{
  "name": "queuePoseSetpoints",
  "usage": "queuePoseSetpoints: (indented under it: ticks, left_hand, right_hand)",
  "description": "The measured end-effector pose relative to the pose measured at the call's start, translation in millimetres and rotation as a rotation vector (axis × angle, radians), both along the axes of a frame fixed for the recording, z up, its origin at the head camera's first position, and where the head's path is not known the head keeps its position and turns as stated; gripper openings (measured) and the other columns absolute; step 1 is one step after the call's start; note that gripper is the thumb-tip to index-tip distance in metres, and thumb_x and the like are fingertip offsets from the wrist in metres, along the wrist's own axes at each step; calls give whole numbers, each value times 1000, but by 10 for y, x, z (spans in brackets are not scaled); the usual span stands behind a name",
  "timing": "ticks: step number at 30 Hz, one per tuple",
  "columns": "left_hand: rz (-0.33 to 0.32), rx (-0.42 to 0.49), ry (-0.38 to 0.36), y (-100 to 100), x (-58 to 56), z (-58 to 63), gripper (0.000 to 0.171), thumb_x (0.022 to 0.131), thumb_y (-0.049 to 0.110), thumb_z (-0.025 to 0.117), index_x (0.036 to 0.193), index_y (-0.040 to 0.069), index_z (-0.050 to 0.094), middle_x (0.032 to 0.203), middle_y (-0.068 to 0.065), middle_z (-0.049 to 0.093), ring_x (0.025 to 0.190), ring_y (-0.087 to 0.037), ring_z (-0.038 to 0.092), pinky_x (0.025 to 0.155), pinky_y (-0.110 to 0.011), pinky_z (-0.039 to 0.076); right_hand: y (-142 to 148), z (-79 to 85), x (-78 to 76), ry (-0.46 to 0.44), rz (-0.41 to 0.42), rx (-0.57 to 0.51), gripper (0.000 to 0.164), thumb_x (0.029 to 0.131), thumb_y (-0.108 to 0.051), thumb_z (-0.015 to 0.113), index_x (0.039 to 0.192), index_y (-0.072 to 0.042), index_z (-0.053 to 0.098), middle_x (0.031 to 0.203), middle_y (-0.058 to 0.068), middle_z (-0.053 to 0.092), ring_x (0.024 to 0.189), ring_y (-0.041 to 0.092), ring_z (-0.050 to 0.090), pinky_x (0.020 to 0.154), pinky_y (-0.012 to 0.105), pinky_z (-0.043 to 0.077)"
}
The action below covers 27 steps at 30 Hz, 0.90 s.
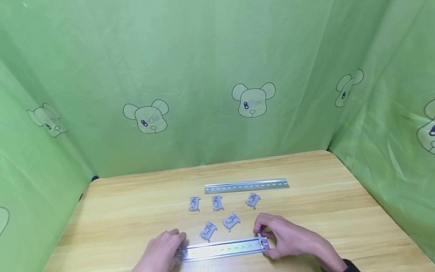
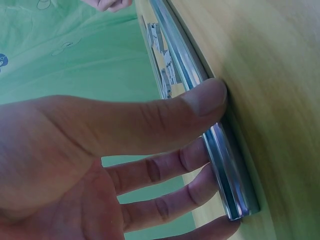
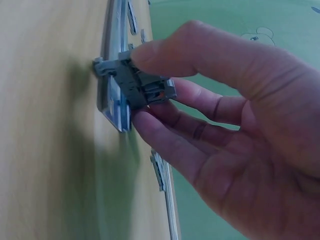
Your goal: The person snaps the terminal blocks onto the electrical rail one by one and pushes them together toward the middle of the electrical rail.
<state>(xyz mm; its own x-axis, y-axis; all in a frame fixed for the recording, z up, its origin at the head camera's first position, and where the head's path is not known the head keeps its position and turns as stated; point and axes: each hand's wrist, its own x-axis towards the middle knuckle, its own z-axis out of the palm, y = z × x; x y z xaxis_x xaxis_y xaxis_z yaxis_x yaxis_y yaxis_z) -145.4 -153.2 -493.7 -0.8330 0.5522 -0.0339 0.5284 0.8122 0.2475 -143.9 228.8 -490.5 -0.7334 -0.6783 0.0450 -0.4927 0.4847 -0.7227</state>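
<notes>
A slotted metal DIN rail (image 1: 225,248) lies across the near part of the table. At its left end my left hand (image 1: 162,250) grips it, the thumb on the near edge and the fingers on the far edge, as the left wrist view shows on the rail (image 2: 227,172). My right hand (image 1: 293,237) pinches a grey terminal block (image 1: 263,242) at the rail's right end. In the right wrist view this terminal block (image 3: 137,82) stands across the rail, tilted; whether it is clipped on I cannot tell.
Several loose grey terminal blocks (image 1: 217,203) lie flat beyond the held rail, the nearest block (image 1: 208,231) close to its far edge. A second DIN rail (image 1: 247,186) lies farther back. Green curtains (image 1: 204,143) surround the wooden table (image 1: 136,211).
</notes>
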Motion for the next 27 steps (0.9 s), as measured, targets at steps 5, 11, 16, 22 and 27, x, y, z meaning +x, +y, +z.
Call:
queuePoseSetpoints:
  ticks: [5,11,16,22,27]
  left_hand:
    - [17,1,-7,-15,21,-9,41,60,5,92,91,15,67,80,7,59,69,-13,58,60,-31,51]
    - [5,14,22,-23,28,5,38,62,5,91,89,16,67,80,7,60,69,-11,57,60,-28,50]
    - [-9,38,28,-12,37,20,35,64,3,89,90,15,68,80,8,59,69,-9,55,60,-27,47]
    - [10,44,8,15,48,49,33,65,1,86,89,15,68,79,8,58,69,-10,53,59,-27,45]
    - [14,34,28,18,60,51,33,65,1,87,87,16,67,78,9,56,68,-10,51,58,-26,44]
  right_hand:
    - [-131,-17,2,7,-8,-22,46,73,-4,83,110,-15,59,107,-6,62,102,10,62,89,29,56]
    - [-270,-54,4,39,-25,-42,45,75,-8,84,113,-15,61,110,-5,64,101,8,61,87,29,56]
    - [-366,-74,25,50,-53,-36,45,75,-10,85,113,-14,63,111,-5,64,102,9,62,87,29,56]
    - [-508,-114,36,101,-61,-31,44,75,-14,87,114,-15,66,111,-8,65,103,8,62,90,32,56]
    - [-648,-145,23,121,-49,-55,43,78,-15,86,117,-15,68,113,-7,67,103,10,63,89,31,56]
